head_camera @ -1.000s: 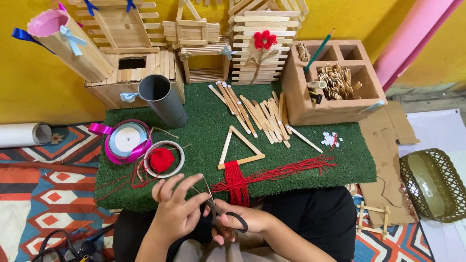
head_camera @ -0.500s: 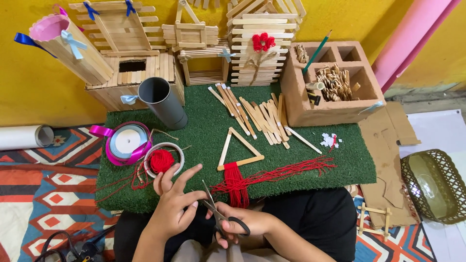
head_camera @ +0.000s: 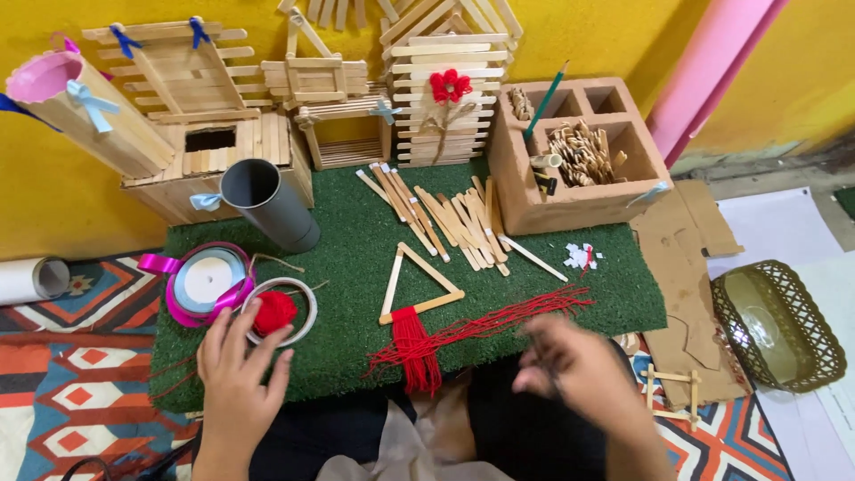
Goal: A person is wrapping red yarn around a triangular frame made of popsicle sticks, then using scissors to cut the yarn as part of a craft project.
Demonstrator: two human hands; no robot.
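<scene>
Fingers of the left hand (head_camera: 239, 367) are spread and released, fingertips resting on the red yarn ball (head_camera: 274, 311) inside its white ring (head_camera: 305, 303), just beside the magenta ribbon spool (head_camera: 207, 283). The right hand (head_camera: 579, 372) is motion-blurred at the front edge of the green turf mat (head_camera: 356, 258); a thin dark object appears between its fingers, but the grasp cannot be determined. Between both hands lies the craft-stick triangle (head_camera: 420, 283), red yarn strands (head_camera: 417, 347) hanging from its base stick and trailing right.
</scene>
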